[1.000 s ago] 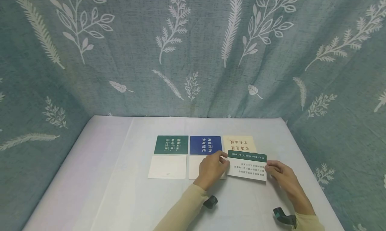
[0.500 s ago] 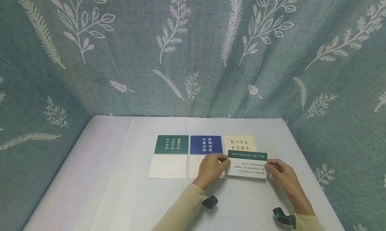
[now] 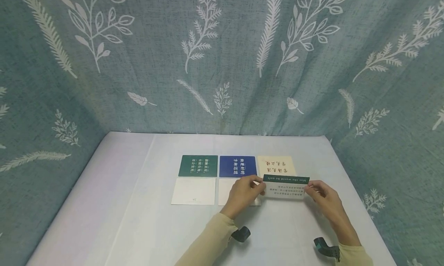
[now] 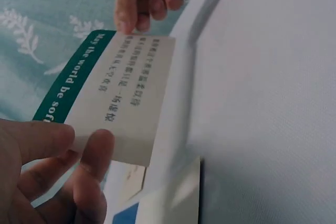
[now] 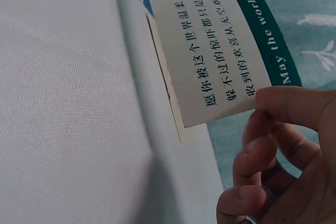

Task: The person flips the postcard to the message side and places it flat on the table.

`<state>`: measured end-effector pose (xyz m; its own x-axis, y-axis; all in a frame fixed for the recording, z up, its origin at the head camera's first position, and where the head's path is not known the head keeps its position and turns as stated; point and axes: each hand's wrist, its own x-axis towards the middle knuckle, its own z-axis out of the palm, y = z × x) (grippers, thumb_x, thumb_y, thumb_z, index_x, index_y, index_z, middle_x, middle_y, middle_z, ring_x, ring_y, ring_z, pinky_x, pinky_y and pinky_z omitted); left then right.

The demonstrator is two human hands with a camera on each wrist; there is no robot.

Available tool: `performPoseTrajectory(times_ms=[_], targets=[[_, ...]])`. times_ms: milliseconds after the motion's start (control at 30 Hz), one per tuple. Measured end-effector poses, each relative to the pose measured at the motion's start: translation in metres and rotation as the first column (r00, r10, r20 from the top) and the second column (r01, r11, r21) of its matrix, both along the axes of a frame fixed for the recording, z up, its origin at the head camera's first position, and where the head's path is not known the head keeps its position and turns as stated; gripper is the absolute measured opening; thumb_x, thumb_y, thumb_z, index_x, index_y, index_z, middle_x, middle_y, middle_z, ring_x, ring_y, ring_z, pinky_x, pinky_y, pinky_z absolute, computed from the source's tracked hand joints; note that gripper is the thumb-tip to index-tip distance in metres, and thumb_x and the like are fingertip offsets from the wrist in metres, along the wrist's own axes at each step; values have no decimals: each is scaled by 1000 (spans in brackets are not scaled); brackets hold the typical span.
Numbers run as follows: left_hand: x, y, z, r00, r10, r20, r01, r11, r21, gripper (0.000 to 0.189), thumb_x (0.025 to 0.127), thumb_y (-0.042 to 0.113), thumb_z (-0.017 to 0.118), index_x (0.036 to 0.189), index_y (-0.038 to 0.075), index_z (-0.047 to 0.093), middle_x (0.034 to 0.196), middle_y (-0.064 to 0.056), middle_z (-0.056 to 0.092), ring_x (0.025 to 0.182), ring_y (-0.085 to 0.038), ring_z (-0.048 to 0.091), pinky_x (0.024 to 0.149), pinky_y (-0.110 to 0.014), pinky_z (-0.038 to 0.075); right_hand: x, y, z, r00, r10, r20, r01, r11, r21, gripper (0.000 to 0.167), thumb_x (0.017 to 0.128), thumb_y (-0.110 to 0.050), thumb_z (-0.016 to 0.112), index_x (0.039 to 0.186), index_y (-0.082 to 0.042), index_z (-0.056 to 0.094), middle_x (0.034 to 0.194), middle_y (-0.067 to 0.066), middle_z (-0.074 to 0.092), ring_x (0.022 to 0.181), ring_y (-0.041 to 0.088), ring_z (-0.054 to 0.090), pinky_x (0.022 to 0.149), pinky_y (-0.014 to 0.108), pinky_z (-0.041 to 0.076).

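A white card with a green band (image 3: 285, 187) is held above the table between both hands, tilted in the head view. At its left edge, my left hand (image 3: 243, 192) pinches it between thumb and fingers. My right hand (image 3: 327, 200) pinches the opposite edge. In the left wrist view the card (image 4: 121, 93) shows its printed side, the band reading "May the world be soft". The right wrist view has the right hand (image 5: 289, 150) gripping a corner of it. Behind the held card lies a cream card (image 3: 276, 165) with red writing, its near part hidden.
A green card (image 3: 198, 166) and a blue card (image 3: 237, 166) lie in the back row. Nearer are a white card (image 3: 193, 191) and another white card (image 3: 226, 187), partly covered by the left hand. Patterned teal cloth (image 3: 222, 65) surrounds the white table (image 3: 145, 227).
The held card has tipped, so its printed face looks shorter from the head and its near edge has risen. Both hands keep their pinch and have hardly moved.
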<state>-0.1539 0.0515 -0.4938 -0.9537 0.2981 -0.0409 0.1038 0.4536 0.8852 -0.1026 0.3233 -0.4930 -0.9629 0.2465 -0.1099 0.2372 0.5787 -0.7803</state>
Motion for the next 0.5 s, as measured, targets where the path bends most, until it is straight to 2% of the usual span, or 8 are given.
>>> performPoseTrajectory(times_ms=[200,333,500], targets=[[1,-2,2,1000,-6,-23,7,1000,5,26,93,34,67,110,15,76,80,14,72,74,-4,61,67,-28,46,1,4,-1,998,62,-12,-63,995,-82,42,100,-44,62,122,-7,61,105,4,74,92,19,60,74,30,44],[1,-4,1,999,-16,-45,16,1000,0,24,93,33,68,108,17,77,89,11,73,80,-5,63,70,-28,49,1,5,-2,996,84,-18,-86,991,-104,43,100,-43,61,125,-8,61,109,4,75,89,16,60,72,30,43],[-1,-5,0,998,-41,-51,42,999,9,20,93,31,68,107,20,78,96,13,73,83,-4,62,73,-26,49,2,6,-3,995,88,-43,-91,993,-81,41,102,-38,60,129,-7,61,119,10,72,96,15,63,77,27,48]])
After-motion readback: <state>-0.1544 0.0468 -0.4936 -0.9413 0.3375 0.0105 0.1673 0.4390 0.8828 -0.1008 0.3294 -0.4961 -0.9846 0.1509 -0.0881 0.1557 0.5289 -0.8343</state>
